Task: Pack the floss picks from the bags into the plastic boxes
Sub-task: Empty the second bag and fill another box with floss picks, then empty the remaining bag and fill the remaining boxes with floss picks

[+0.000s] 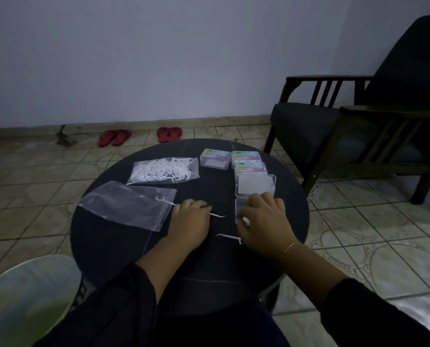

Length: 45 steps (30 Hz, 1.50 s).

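On the round dark table [124, 246] lies a clear bag full of white floss picks [164, 170] at the back left. In front of it is a nearly empty clear bag [126, 204] with one pick near its mouth. My left hand [190, 219] pinches a floss pick [217, 215] whose tip pokes out to the right. My right hand [264, 221] holds white picks over an open clear plastic box [241, 209], which it partly hides. Another loose pick [227, 237] lies on the table between my hands.
Behind the open box lies its clear lid [255, 185]. Three closed boxes with coloured labels [249, 161] stand at the back right of the table. A dark wooden armchair [359, 126] stands to the right. Red sandals [169, 134] sit by the wall.
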Each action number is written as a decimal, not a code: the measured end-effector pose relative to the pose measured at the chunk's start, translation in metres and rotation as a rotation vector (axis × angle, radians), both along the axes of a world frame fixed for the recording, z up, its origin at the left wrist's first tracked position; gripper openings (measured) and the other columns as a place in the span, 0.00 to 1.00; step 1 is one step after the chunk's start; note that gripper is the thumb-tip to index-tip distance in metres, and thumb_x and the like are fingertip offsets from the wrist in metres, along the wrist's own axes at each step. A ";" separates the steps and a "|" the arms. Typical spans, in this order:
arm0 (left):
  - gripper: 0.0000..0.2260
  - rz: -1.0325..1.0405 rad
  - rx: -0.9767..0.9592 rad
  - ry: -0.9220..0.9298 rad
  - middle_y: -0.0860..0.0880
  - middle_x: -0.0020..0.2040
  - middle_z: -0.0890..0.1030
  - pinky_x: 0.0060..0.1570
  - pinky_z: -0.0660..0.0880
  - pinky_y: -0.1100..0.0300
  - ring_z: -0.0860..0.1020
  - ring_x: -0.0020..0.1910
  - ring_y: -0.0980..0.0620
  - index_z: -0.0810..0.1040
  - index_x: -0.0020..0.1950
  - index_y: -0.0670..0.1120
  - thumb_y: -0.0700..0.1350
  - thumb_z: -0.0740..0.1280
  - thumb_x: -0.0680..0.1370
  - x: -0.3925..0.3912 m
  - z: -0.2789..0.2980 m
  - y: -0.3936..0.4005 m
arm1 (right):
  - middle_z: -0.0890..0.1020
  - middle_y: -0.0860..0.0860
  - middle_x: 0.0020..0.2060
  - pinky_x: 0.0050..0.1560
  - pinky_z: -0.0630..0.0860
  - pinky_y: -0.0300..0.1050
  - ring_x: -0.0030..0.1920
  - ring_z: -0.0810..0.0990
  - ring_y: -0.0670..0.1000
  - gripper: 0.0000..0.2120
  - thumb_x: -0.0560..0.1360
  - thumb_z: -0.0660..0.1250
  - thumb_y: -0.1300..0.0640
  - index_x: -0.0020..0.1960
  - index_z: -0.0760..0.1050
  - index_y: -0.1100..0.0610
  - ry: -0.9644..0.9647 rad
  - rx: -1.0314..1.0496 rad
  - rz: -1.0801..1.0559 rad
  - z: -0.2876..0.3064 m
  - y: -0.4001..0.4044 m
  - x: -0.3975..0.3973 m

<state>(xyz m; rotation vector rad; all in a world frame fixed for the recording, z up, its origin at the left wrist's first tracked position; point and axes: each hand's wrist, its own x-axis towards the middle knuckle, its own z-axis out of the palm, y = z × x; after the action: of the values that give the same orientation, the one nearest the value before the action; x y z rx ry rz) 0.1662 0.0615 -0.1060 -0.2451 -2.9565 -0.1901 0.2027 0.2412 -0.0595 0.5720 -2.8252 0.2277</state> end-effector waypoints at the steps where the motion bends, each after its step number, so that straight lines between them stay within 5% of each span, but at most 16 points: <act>1: 0.16 -0.004 -0.031 0.006 0.55 0.69 0.71 0.61 0.59 0.55 0.67 0.66 0.50 0.72 0.69 0.54 0.48 0.54 0.82 -0.001 0.002 -0.002 | 0.72 0.48 0.55 0.58 0.60 0.46 0.60 0.65 0.51 0.15 0.77 0.58 0.46 0.59 0.77 0.47 -0.038 0.031 0.023 -0.002 0.000 0.004; 6: 0.11 -0.063 -0.094 -0.126 0.52 0.58 0.78 0.60 0.61 0.53 0.75 0.59 0.49 0.80 0.57 0.54 0.46 0.60 0.81 -0.007 0.022 -0.006 | 0.71 0.50 0.58 0.62 0.60 0.50 0.61 0.64 0.53 0.17 0.79 0.56 0.44 0.61 0.77 0.48 -0.162 0.205 0.013 -0.016 -0.006 0.009; 10: 0.12 -0.076 -0.097 -0.228 0.53 0.61 0.78 0.65 0.64 0.53 0.74 0.62 0.51 0.78 0.61 0.54 0.49 0.64 0.79 -0.005 0.037 -0.008 | 0.72 0.52 0.58 0.62 0.62 0.51 0.61 0.66 0.55 0.15 0.80 0.56 0.49 0.58 0.77 0.53 -0.202 0.226 -0.047 -0.015 -0.011 0.005; 15: 0.12 -0.041 0.119 -0.296 0.53 0.55 0.80 0.58 0.73 0.56 0.77 0.55 0.52 0.79 0.59 0.51 0.46 0.68 0.76 0.001 0.036 -0.008 | 0.72 0.55 0.59 0.63 0.63 0.53 0.62 0.65 0.57 0.17 0.77 0.60 0.48 0.58 0.76 0.57 -0.268 0.295 -0.065 -0.009 -0.017 0.002; 21: 0.10 -0.029 0.474 -0.259 0.54 0.44 0.79 0.50 0.73 0.65 0.78 0.45 0.56 0.81 0.56 0.47 0.40 0.70 0.75 0.004 0.030 -0.003 | 0.71 0.54 0.58 0.62 0.63 0.52 0.61 0.66 0.56 0.19 0.74 0.63 0.45 0.58 0.76 0.56 -0.320 0.253 -0.073 -0.010 -0.012 0.005; 27: 0.11 -0.137 0.626 -0.078 0.53 0.46 0.78 0.49 0.72 0.66 0.76 0.45 0.57 0.81 0.56 0.47 0.41 0.71 0.74 -0.002 0.042 0.023 | 0.71 0.50 0.56 0.59 0.64 0.48 0.59 0.66 0.52 0.13 0.74 0.63 0.45 0.54 0.78 0.50 -0.210 0.124 -0.151 0.003 0.011 -0.001; 35: 0.15 -0.173 0.580 -0.200 0.51 0.59 0.76 0.56 0.71 0.62 0.74 0.57 0.55 0.76 0.64 0.50 0.42 0.66 0.78 -0.013 0.044 0.059 | 0.71 0.49 0.53 0.57 0.64 0.47 0.56 0.66 0.51 0.12 0.77 0.60 0.46 0.56 0.76 0.50 -0.007 0.146 -0.224 0.026 0.034 -0.026; 45: 0.14 -0.161 0.593 0.034 0.50 0.58 0.78 0.54 0.66 0.71 0.75 0.56 0.56 0.78 0.63 0.48 0.40 0.65 0.78 -0.005 0.038 0.005 | 0.71 0.49 0.57 0.60 0.64 0.48 0.59 0.67 0.52 0.14 0.79 0.57 0.46 0.61 0.74 0.48 -0.007 0.090 -0.093 0.008 -0.010 -0.033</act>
<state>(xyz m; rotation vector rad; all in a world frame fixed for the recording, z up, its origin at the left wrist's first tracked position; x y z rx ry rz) 0.1616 0.0662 -0.0675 -0.3900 -2.6885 -1.0399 0.1695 0.2317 -0.0510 0.4571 -2.8722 0.0856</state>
